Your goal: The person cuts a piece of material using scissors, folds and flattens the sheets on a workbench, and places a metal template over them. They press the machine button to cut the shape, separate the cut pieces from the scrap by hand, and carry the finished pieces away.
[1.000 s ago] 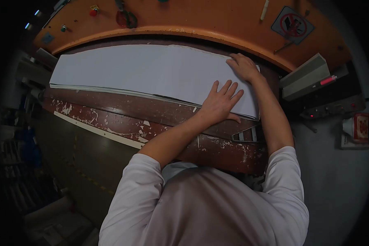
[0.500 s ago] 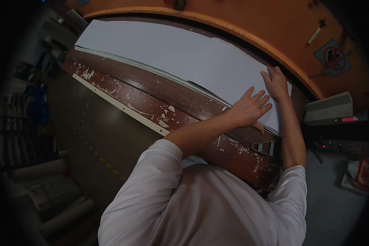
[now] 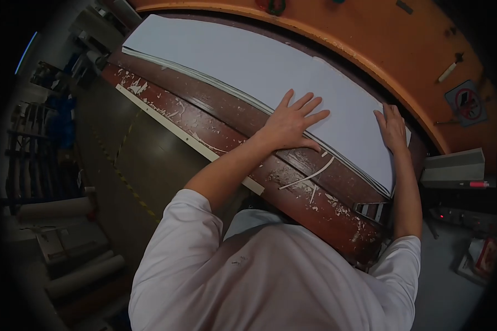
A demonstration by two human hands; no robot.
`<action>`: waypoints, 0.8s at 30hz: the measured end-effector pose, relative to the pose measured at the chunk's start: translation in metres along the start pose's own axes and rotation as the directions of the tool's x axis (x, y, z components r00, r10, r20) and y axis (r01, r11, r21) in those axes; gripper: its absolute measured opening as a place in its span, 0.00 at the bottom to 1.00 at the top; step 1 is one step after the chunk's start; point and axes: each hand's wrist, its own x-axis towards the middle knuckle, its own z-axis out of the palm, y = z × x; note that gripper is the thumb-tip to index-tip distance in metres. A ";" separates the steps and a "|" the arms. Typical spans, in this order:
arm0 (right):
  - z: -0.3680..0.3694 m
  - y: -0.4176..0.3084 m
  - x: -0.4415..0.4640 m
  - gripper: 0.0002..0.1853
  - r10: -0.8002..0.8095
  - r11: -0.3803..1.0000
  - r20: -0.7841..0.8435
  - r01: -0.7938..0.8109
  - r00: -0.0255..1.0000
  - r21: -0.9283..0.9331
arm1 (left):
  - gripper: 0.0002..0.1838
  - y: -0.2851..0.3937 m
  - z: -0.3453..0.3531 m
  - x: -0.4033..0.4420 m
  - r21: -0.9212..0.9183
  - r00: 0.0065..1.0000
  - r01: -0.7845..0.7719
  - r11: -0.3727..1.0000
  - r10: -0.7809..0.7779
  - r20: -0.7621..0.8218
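Observation:
A long stack of white sheets (image 3: 226,60) lies across the dark brown bench, with several layers showing along its near edge. My left hand (image 3: 294,124) rests on the stack by that near edge, fingers spread over the top sheet and thumb toward the bench. At the right end, my right hand (image 3: 394,129) lies by the far edge, its fingers stretched out and thumb apart. Neither hand has its fingers wrapped round anything. A thin curved off-white strip (image 3: 309,177) lies on the bench just below my left hand.
White scraps (image 3: 135,85) litter the reddish-brown bench (image 3: 215,129), which has a pale strip (image 3: 188,138) along its front edge. An orange panel (image 3: 370,38) rises behind. A metal frame (image 3: 370,211) sits near the right end, and a grey angled piece (image 3: 453,168) stands farther right.
My left hand has slid leftward along the near edge of the stack, uncovering the curved strip. My right hand stays near the far right edge. The whole view has shifted slightly.

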 end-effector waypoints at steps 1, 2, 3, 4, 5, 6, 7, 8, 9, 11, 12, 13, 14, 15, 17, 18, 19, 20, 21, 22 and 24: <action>0.000 0.000 0.000 0.27 0.012 1.000 0.003 -0.012 1.000 -0.002 | 0.52 -0.002 0.004 0.000 -0.002 1.000 0.001 1.000 -0.001 0.001; 0.000 0.000 0.000 0.27 0.018 1.000 0.005 -0.018 1.000 -0.002 | 0.52 -0.003 0.006 -0.002 0.001 1.000 0.006 1.000 -0.006 0.000; 0.000 -0.002 0.000 0.27 0.018 1.000 0.009 -0.018 1.000 -0.002 | 0.52 -0.003 0.006 -0.004 0.005 1.000 0.017 1.000 -0.017 -0.002; -0.002 -0.004 0.001 0.28 0.034 0.999 0.025 -0.034 0.999 -0.005 | 0.51 -0.003 0.007 -0.005 -0.004 1.000 0.013 1.000 -0.013 -0.006; -0.004 -0.006 0.002 0.28 0.047 0.999 0.039 -0.046 0.998 -0.007 | 0.50 -0.004 0.007 -0.005 -0.008 1.000 0.010 1.000 -0.010 -0.011; -0.005 -0.007 0.004 0.28 0.056 0.998 0.054 -0.056 0.997 -0.006 | 0.50 -0.004 0.005 -0.004 -0.010 1.000 0.011 1.000 -0.011 -0.015; -0.005 -0.008 0.008 0.29 0.036 0.999 0.040 -0.035 0.999 -0.025 | 0.50 -0.003 0.003 -0.004 -0.005 1.000 0.008 1.000 -0.008 -0.017; -0.001 -0.012 0.019 0.30 0.013 1.000 0.037 -0.013 0.999 0.022 | 0.50 -0.003 0.001 -0.003 -0.012 1.000 0.006 1.000 -0.006 -0.011; -0.001 -0.021 0.029 0.30 -0.007 0.998 0.036 0.005 0.999 0.070 | 0.51 -0.003 -0.001 -0.003 -0.020 1.000 0.003 1.000 -0.003 -0.001; 0.005 -0.042 0.057 0.32 -0.048 0.975 0.053 0.035 0.997 0.218 | 0.51 -0.007 -0.009 -0.002 -0.024 0.999 -0.023 0.999 0.023 0.023; 0.007 -0.064 0.071 0.32 -0.043 0.965 0.061 0.025 0.997 0.260 | 0.51 -0.014 -0.012 -0.003 -0.035 0.997 -0.073 0.997 0.074 0.017; 0.009 -0.089 0.084 0.32 -0.037 0.954 0.072 0.014 0.997 0.301 | 0.50 -0.022 -0.015 -0.004 -0.048 0.992 -0.123 0.991 0.124 0.012; 0.012 -0.106 0.097 0.33 -0.031 0.940 0.084 0.001 0.996 0.340 | 0.49 -0.030 -0.018 -0.004 -0.062 0.985 -0.174 0.983 0.175 0.007; 0.026 -0.116 0.113 0.33 -0.012 0.943 0.075 -0.014 0.997 0.332 | 0.48 -0.039 -0.021 -0.001 -0.090 0.974 -0.221 0.971 0.224 0.023; 0.051 -0.128 0.133 0.34 0.064 0.935 0.107 -0.097 0.992 0.341 | 0.46 -0.055 -0.024 0.004 -0.153 0.950 -0.300 0.942 0.310 0.046; 0.063 -0.133 0.144 0.34 0.099 0.930 0.126 -0.137 0.987 0.340 | 0.46 -0.061 -0.024 0.006 -0.142 0.940 -0.334 0.932 0.340 0.013; 0.069 -0.140 0.146 0.32 0.090 0.941 0.053 -0.102 0.995 0.322 | 0.45 -0.065 -0.021 0.007 -0.133 0.929 -0.368 0.920 0.369 -0.020; 0.075 -0.145 0.146 0.31 0.068 0.954 0.012 -0.068 0.998 0.293 | 0.44 -0.069 -0.018 0.008 -0.126 0.916 -0.401 0.907 0.397 -0.054; 0.078 -0.150 0.142 0.29 0.047 0.964 -0.027 -0.039 0.999 0.262 | 0.43 -0.072 -0.016 0.008 -0.120 0.911 -0.411 0.903 0.402 -0.093; 0.080 -0.155 0.137 0.28 0.031 0.974 -0.061 -0.016 0.998 0.228 | 0.43 -0.074 -0.013 0.007 -0.126 0.912 -0.408 0.904 0.396 -0.107; 0.079 -0.160 0.134 0.25 0.010 0.974 -0.109 0.015 0.994 0.226 | 0.42 -0.077 -0.008 0.005 -0.140 0.909 -0.411 0.901 0.395 -0.131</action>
